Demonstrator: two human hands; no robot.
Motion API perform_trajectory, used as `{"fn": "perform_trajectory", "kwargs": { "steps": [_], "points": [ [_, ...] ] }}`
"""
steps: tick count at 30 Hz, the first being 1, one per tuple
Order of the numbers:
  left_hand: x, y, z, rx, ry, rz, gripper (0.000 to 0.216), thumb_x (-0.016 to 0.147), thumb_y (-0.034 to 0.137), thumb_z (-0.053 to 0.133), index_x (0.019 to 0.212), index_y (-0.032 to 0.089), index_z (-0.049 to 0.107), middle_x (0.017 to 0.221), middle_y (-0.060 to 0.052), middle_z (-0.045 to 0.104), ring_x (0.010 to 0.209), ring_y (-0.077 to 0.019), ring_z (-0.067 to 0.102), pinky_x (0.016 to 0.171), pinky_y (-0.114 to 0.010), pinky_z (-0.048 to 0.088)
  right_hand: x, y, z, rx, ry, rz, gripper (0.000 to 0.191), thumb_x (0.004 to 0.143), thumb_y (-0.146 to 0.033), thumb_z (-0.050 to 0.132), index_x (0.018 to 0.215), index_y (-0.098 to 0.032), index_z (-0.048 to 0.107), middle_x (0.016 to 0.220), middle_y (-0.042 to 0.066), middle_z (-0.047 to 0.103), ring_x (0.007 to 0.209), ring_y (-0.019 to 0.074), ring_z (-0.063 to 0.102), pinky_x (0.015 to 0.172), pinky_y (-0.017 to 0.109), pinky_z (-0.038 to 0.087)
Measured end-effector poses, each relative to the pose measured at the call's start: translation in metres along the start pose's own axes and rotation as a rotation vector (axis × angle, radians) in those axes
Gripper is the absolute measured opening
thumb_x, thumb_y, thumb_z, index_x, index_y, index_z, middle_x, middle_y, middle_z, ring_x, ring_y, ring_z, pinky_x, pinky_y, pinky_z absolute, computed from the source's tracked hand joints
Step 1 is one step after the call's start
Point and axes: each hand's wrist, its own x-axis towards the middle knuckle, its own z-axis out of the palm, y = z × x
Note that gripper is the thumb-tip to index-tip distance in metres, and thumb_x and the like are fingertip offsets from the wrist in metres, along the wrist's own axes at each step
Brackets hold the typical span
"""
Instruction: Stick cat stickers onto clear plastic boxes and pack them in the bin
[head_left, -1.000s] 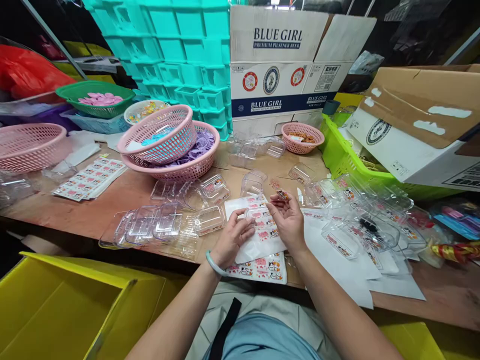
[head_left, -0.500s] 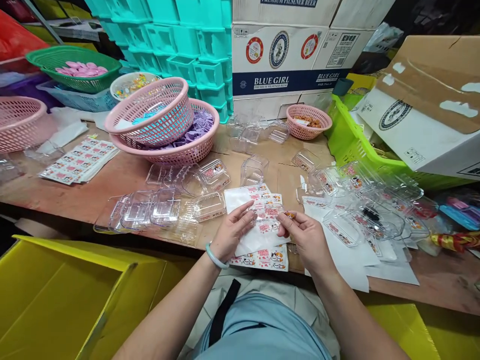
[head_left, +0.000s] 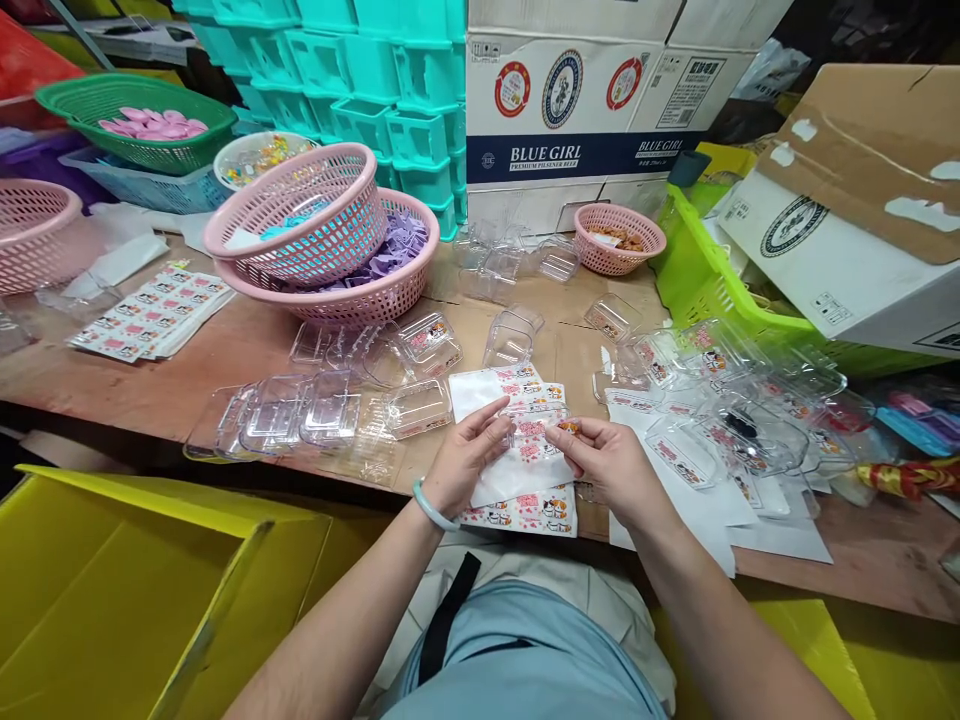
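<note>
Along the near edge of the tabletop (head_left: 255, 350), below and left of the left grip (head_left: 463, 462), a yellow bin (head_left: 292, 575) stands open. Just past that edge, beneath both hands, lie sticker sheets (head_left: 517, 488), partly peeled to white backing and overlapping. Above them, the left grip pinches the left end of a plastic box (head_left: 537, 411), thumb against fingers; its long side appears to run across, from one hand toward the other. Facing it, the right grip (head_left: 613, 465) pinches a small sticker (head_left: 570, 427) between thumb and forefinger, right beside the box's right end. So the sticker lies to the box's right, and the right hand is nearer to that end; how far the sticker extends under the fingers cannot be told.

Left of the left grip, a row of spare boxes (head_left: 334, 410) limits sideways room. Right of the right grip, white papers (head_left: 690, 530) and stickered boxes (head_left: 679, 462) crowd close. Straight beyond the grips, brown cardboard (head_left: 568, 352) shows around a lone box (head_left: 512, 340), giving the freest way forward. Farther ahead, left of the grips, sit pink baskets (head_left: 409, 300); farthest, a tall carton (head_left: 551, 200) closes off the space.
</note>
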Motion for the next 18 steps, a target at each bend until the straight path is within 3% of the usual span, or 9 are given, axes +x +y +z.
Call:
{"fn": "perform_trajectory", "kwargs": {
  "steps": [12,18],
  "points": [
    [0.0009,-0.0005,0.0006,0.027,0.000,0.005,0.049,0.073,0.035,0.076,0.120,0.025,0.065,0.105,-0.005,0.065,0.096,-0.0141,0.059,0.088,-0.029,0.045,0.0018,-0.0024,0.0009,-0.042,-0.006,0.025,0.049,0.067,-0.063,0.069,0.064,-0.015,0.057,0.050,-0.007,0.038,0.046,0.0065,0.032,0.043,0.021,0.024],
    [-0.0023,0.0011,0.0081,0.153,0.017,0.079,0.053,0.069,0.033,0.079,0.119,0.023,0.063,0.108,-0.006,0.064,0.101,-0.0167,0.059,0.092,-0.031,0.044,0.0024,0.0047,0.0039,-0.183,0.073,-0.016,0.048,0.074,-0.063,0.062,0.063,-0.017,0.053,0.051,-0.007,0.035,0.048,0.0078,0.031,0.044,0.022,0.022]
  ]
}}
